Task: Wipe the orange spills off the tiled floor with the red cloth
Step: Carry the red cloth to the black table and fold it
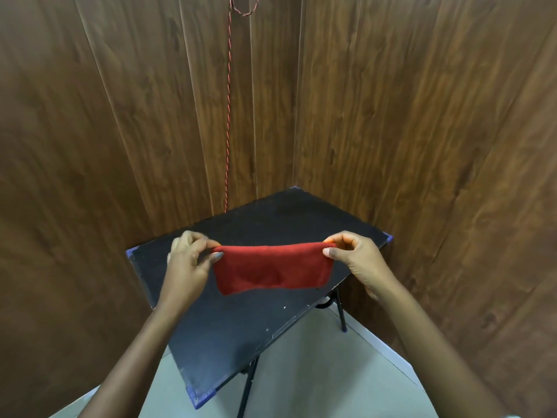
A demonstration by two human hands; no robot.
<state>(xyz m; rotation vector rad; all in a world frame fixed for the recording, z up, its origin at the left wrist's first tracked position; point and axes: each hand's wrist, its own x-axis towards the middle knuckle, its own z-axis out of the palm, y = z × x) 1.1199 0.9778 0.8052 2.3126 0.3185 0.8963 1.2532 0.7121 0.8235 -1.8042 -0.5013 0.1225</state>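
A folded red terry cloth [271,268] is held stretched between both hands above a small black rectangular folding table [241,327], roughly at the middle of the view. Its upper left corner is pinched between thumb and fingers of the left hand [188,260], at about 9 o'clock from the cloth's centre; its upper right corner is pinched the same way by the right hand [354,257], at about 3 o'clock. The top edge is pulled nearly straight, and the rest hangs down toward the tabletop; whether the lower edge touches the table cannot be told. The table stands in a corner formed by brown wood-grain wall panels [120,116]. A thin red twisted cord [228,116] hangs down the wall at 12 o'clock. Pale grey tiled floor [301,372] is seen at 6 o'clock, beneath the table's black metal legs [248,384].
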